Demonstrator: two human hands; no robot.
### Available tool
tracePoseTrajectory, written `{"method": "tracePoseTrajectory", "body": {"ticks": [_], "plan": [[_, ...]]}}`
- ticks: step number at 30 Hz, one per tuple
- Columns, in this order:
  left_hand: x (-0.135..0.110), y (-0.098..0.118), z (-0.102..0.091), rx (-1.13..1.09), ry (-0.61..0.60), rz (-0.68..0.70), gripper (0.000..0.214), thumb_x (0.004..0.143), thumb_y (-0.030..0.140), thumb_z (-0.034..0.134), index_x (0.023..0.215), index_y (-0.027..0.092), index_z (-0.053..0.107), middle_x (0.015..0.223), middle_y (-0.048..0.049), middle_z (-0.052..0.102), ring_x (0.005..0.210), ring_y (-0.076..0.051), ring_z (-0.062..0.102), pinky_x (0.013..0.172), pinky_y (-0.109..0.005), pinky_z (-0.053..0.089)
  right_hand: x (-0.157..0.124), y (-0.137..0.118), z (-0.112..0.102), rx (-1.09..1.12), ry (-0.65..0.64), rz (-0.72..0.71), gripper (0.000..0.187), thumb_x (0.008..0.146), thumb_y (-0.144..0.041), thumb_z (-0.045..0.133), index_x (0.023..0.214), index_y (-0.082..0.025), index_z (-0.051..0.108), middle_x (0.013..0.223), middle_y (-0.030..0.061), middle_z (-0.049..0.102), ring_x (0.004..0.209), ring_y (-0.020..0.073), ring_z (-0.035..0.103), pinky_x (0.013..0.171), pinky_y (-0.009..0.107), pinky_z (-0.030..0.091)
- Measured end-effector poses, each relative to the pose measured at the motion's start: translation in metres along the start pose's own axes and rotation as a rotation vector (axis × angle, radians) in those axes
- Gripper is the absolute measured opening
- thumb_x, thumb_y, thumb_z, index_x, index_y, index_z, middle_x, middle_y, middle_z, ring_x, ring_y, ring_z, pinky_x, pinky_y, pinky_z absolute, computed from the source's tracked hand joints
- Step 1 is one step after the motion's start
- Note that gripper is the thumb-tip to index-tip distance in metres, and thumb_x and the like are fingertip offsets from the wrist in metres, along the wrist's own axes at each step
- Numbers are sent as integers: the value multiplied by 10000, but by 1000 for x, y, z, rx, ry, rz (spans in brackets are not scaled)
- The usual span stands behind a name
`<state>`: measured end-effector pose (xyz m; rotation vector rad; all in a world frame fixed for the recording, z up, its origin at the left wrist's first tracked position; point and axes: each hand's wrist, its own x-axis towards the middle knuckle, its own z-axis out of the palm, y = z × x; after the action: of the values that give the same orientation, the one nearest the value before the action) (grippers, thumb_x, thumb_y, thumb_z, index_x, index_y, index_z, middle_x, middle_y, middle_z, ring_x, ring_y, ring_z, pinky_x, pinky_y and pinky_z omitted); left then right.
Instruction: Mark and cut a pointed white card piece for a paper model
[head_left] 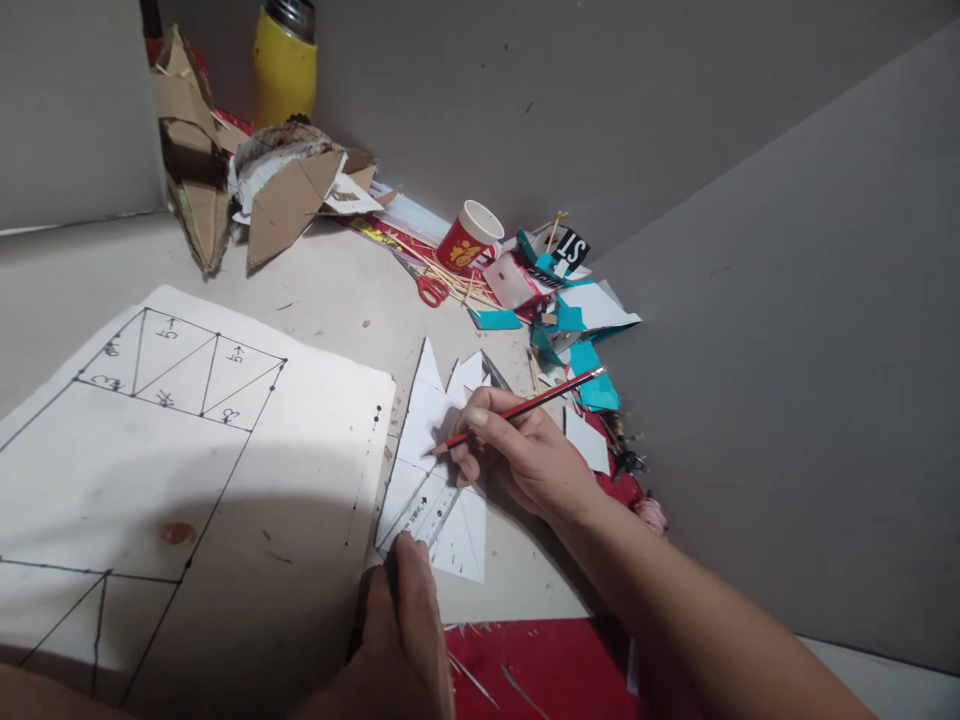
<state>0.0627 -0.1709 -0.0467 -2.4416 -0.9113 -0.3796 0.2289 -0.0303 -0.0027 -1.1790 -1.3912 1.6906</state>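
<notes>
A red-and-black pencil [536,402] is pinched in my right hand [529,455], its tip touching or just above a white cut paper piece [416,425]. Pencil lines cross this paper, and its far edge is cut into points. A clear ruler [426,518] lies slantwise on the paper, below the pencil tip. The fingertips of my left hand [409,620] press on the ruler's near end; part of this hand is in shadow. To the left lies a large white sheet [247,500] with a black-line drawing of triangles and numbers.
Red-handled scissors [433,290], a red paper cup [471,238], wooden sticks and teal paper scraps [596,375] lie beyond my right hand. Cut cardboard pieces [292,205] and a yellow bottle [285,65] stand at the back left. Grey panels [810,350] bound the table on the right.
</notes>
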Motion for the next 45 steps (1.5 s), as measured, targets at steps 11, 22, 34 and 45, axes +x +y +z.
{"method": "tracePoseTrajectory", "body": {"ticks": [11,22,34,45], "plan": [[-6,4,2,74,26,-22,384,864,340,605,1044,23,725,1130,-255,713,989,-346,700,791,-451,525,1,-1,0,11,-5,16,314,830,-411,756,686,-193,582,601,-13,703,436,79,588,482,227,546],[-26,66,40,2019,-481,741,470,813,-133,472,1187,61,680,1222,-108,694,819,-73,719,606,-89,543,-1,5,-4,19,-19,-31,278,882,-359,711,698,-189,592,580,-19,690,452,82,605,499,220,547],[-15,31,22,1381,-183,431,384,884,-24,456,1180,32,694,1063,-112,773,907,-148,743,734,-166,587,-2,4,-3,13,-29,-28,273,889,-347,702,705,-183,586,586,-20,692,453,81,601,511,220,537],[-1,0,0,240,-14,77,413,897,406,521,996,62,728,968,-172,751,887,-301,716,730,-436,532,0,5,-3,18,-6,-11,275,884,-337,710,707,-177,574,579,-27,671,454,82,614,495,201,540]]}}
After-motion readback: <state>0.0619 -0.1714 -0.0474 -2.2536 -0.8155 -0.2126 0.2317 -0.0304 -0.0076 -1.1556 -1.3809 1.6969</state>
